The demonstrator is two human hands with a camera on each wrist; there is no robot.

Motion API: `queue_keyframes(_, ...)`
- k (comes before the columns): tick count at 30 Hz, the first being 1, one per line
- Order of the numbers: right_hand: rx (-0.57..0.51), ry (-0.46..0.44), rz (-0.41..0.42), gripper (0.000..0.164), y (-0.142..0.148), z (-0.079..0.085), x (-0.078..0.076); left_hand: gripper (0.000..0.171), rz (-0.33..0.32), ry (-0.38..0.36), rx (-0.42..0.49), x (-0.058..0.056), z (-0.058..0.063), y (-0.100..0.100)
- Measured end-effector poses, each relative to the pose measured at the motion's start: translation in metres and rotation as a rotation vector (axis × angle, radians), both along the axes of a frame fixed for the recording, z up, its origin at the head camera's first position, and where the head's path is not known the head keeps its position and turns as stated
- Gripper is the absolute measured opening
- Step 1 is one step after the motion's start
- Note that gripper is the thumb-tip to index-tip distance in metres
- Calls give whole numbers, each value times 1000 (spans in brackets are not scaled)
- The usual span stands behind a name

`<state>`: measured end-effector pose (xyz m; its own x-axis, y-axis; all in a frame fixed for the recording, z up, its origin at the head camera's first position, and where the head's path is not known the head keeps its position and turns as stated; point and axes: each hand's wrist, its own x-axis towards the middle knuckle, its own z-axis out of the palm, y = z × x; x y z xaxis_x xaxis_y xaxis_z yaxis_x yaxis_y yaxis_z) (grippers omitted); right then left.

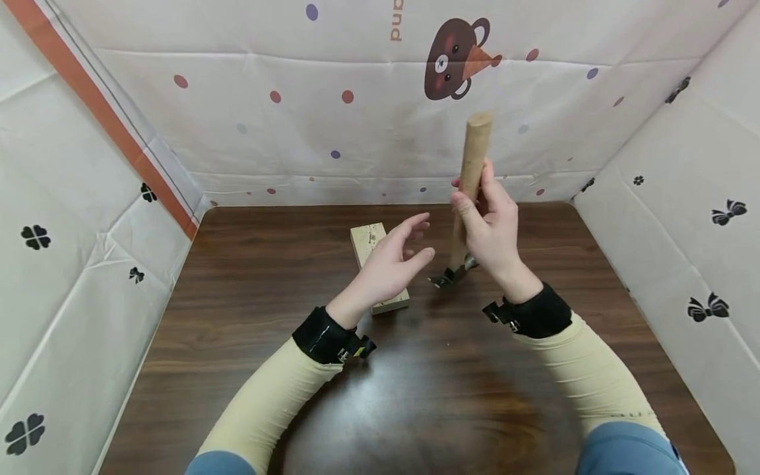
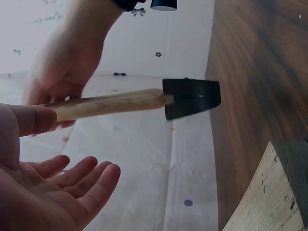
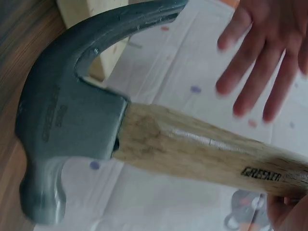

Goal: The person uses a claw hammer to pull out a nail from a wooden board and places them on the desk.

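Observation:
A claw hammer [image 3: 72, 101] with a dark metal head and a pale wooden handle [image 1: 474, 155] is gripped by my right hand [image 1: 493, 221] partway along the handle. The handle points up and the head [image 1: 450, 276] hangs down, close over the table. My left hand [image 1: 388, 264] is held with fingers spread and relaxed, to the left of the hammer, holding nothing. Beneath it a pale wooden block [image 1: 369, 239] lies on the table, partly hidden by that hand. In the right wrist view the left fingers [image 3: 272, 67] show beyond the hammer's handle.
The dark brown wooden table [image 1: 249, 297] runs back to a white patterned sheet [image 1: 237, 145] standing behind it. More patterned sheet rises along the left and right sides. Black straps [image 1: 323, 335] with small cameras circle both wrists.

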<state>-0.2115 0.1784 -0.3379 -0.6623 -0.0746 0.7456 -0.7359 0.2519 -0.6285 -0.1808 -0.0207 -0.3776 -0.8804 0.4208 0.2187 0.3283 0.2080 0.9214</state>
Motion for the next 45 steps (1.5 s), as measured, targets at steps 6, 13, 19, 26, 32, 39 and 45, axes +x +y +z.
queue_keyframes(6, 30, 209, -92, 62, -25, 1, 4, 50, 6, 37, -83, -16, 2, 19)
queue_keyframes(13, -64, 309, -132, 63, -42, 4, 5, 16, 106, 184, -118, -23, 4, 30)
queue_keyframes(19, -30, 198, -85, 69, -40, 4, 5, 10, 125, 267, -111, -13, -4, 27)
queue_keyframes(26, -32, 99, 47, 61, -33, 2, 2, 13, 57, 236, -111, -8, -5, 25)
queue_keyframes(32, -43, -22, 162, 55, -28, 10, 2, 13, 2, 196, -121, -9, -1, 21)
queue_keyframes(39, -208, -335, 503, 46, -29, 24, 7, 14, -115, 148, -62, -10, 0, 13)
queue_keyframes(45, -323, -412, 671, 17, -35, 27, 12, 20, -166, 145, -78, -8, -1, 9)
